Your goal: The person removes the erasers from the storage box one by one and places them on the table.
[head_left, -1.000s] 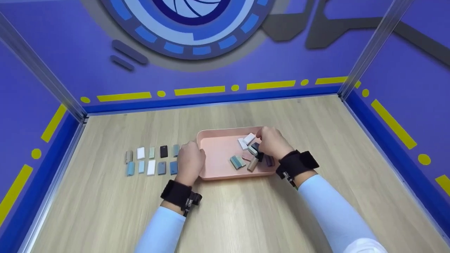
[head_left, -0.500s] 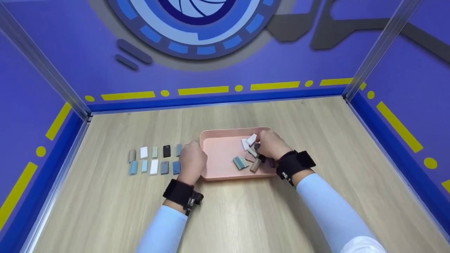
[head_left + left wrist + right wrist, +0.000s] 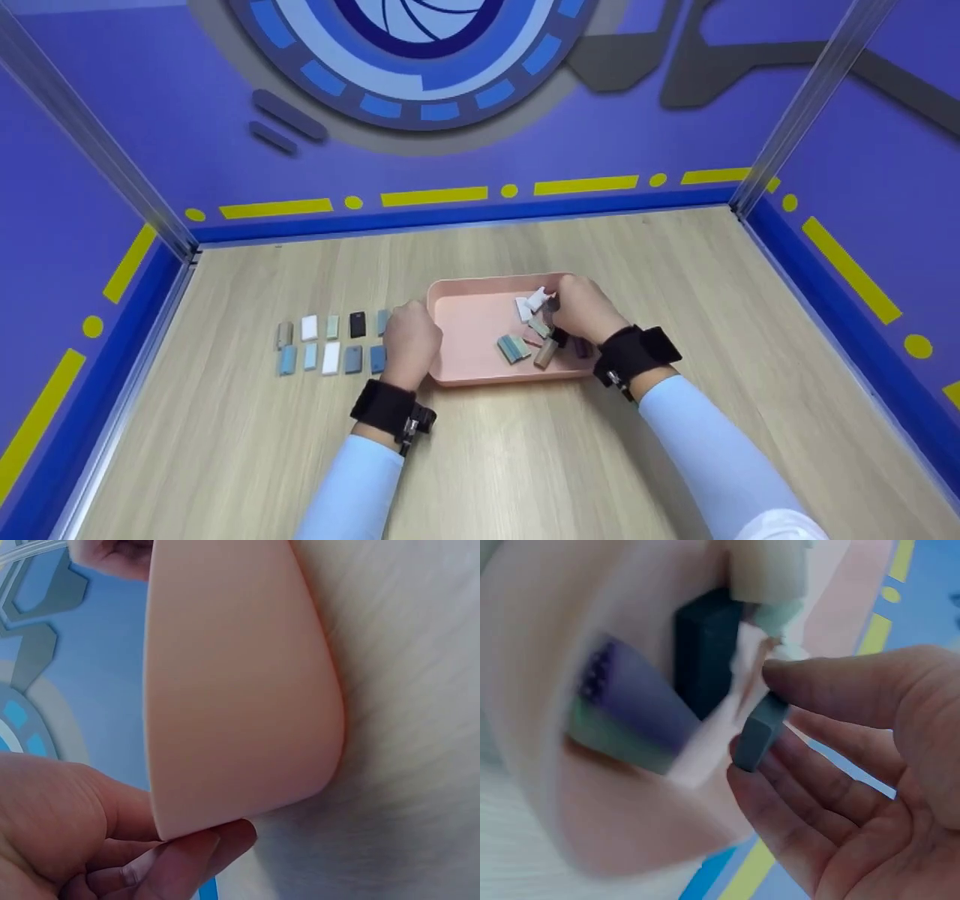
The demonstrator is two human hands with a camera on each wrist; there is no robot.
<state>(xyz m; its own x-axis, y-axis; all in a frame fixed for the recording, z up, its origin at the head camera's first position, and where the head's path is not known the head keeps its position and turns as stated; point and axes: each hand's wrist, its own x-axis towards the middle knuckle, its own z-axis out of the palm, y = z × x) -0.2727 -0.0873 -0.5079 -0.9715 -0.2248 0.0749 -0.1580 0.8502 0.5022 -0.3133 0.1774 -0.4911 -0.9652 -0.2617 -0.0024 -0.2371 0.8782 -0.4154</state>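
Note:
My left hand (image 3: 410, 341) grips the left end of a shallow pink tray (image 3: 469, 322); in the left wrist view its thumb lies over the rim and its fingers are curled against the outer wall. Inside the tray's right end, my right hand (image 3: 590, 309) pinches a small dark grey block (image 3: 762, 732) between thumb and fingertips. Around it lie loose blocks: white ones (image 3: 537, 298), a teal one (image 3: 510, 348), a beige one (image 3: 546, 353), a black one (image 3: 705, 652) and a purple one (image 3: 641, 694). Part of this pile is hidden behind the right hand.
Left of the tray, several blocks stand in two rows on the wooden table (image 3: 480, 457), among them a black one (image 3: 358, 324) and a white one (image 3: 331, 358). The left hand partly covers the right end of these rows. Blue-purple panels (image 3: 525, 161) enclose the table.
In the tray, the right hand has shifted slightly among the blocks, and a white block beside its fingers has turned a little. The left hand keeps its hold on the tray.

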